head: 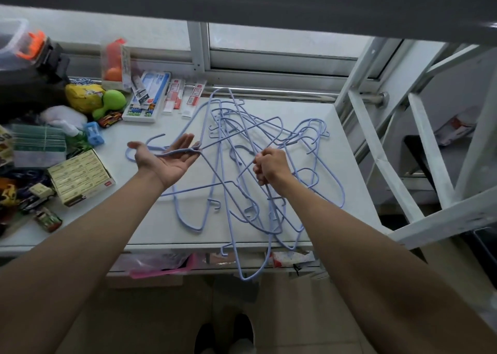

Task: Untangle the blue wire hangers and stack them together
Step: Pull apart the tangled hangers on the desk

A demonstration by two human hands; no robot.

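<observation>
the tangle of pale blue wire hangers (pixel 228 138) sprawls across the white table (pixel 161 219) at the centre of the frame, one loop already drooping over the front edge. the left hand (pixel 166 161) lies palm up, fingers released, a hanger's wire resting across them. the right hand (pixel 271 169) is clenched round another wire in the heap. i'd say a hard tug from that fist could snag the hooks and drag the lot off the edge. the yellowish carton (pixel 80 177) at left carries print too small to read.
</observation>
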